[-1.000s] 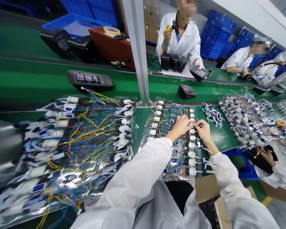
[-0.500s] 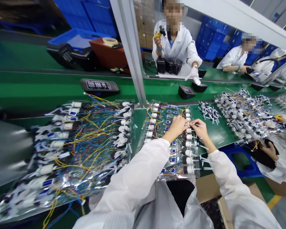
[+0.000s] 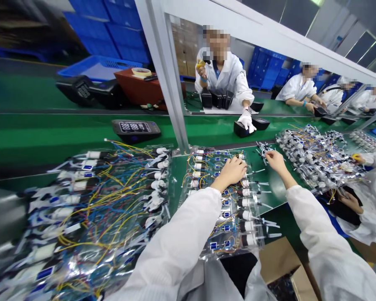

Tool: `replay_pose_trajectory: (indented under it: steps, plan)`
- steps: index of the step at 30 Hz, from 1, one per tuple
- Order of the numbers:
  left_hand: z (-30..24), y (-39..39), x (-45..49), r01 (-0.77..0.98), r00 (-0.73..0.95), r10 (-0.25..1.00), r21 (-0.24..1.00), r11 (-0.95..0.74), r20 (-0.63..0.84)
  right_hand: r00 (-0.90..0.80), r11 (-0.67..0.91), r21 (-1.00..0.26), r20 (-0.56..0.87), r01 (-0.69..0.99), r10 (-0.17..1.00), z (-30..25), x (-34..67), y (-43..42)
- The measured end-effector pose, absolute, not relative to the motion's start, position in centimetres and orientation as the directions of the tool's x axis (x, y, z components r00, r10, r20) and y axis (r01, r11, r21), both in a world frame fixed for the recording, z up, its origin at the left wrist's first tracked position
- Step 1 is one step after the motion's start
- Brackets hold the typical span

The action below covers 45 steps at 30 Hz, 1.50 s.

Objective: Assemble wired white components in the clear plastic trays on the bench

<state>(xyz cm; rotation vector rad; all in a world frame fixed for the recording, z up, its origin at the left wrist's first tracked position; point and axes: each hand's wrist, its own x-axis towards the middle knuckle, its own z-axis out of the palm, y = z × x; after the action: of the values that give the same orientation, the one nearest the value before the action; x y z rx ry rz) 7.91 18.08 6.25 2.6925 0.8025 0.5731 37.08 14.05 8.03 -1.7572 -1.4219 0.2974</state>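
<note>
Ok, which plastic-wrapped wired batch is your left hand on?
The middle batch, under the left hand: it lies between the big batch and the far-right batch.

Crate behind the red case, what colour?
Blue crate; it shows best in the head view, upper left.

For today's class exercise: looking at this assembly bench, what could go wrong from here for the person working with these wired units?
The left hand rests among thin coloured wires on the clear plastic sheet of wired units, so a wire could possibly snag or pull loose. The right hand is close to loose small connectors on the green belt, which it might scatter.
</note>
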Motion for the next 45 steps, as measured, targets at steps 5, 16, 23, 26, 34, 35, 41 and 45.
replay_pose_trajectory:
  steps: [5, 16, 23, 26, 34, 35, 41, 45]
  plan:
    - [6.2, 17.8, 7.6, 0.462, 0.776, 0.563, 0.351, -0.814, 0.284, 0.283, -0.029, -0.578, 0.356, 0.816, 0.891, 7.7, 35.2, 17.4]
    - [5.8, 18.2, 7.5, 0.477, 0.751, 0.608, 0.426, -0.768, 0.255, 0.491, -0.047, -0.682, 0.475, 0.73, 0.73, 9.9, 34.1, 15.8]
    - [5.3, 18.3, 7.6, 0.468, 0.715, 0.645, 0.501, -0.728, 0.27, 0.653, 0.174, -0.984, 0.146, 0.022, 0.743, 11.0, 33.2, 12.0]
    - [5.1, 18.5, 7.6, 0.462, 0.705, 0.657, 0.531, -0.71, 0.266, 0.566, 0.168, -0.972, 0.048, -0.163, 0.823, 11.1, 31.2, 11.2]
    - [5.0, 18.6, 7.6, 0.493, 0.659, 0.7, 0.544, -0.679, 0.276, 0.425, 0.133, -0.979, 0.056, -0.153, 0.903, 10.9, 25.2, 12.7]
    - [5.1, 18.6, 7.6, 0.494, 0.657, 0.701, 0.545, -0.677, 0.276, 0.409, 0.12, -0.983, 0.053, -0.141, 0.911, 10.6, 24.6, 12.7]
    - [5.2, 18.6, 7.7, 0.487, 0.655, 0.699, 0.547, -0.68, 0.286, 0.354, 0.045, -0.999, 0.034, -0.023, 0.935, 8.1, 23.8, 11.4]
    - [5.0, 18.7, 7.9, 0.488, 0.65, 0.706, 0.558, -0.672, 0.282, 0.364, 0.025, -0.999, 0.034, 0.03, 0.931, 7.3, 24.7, 10.8]
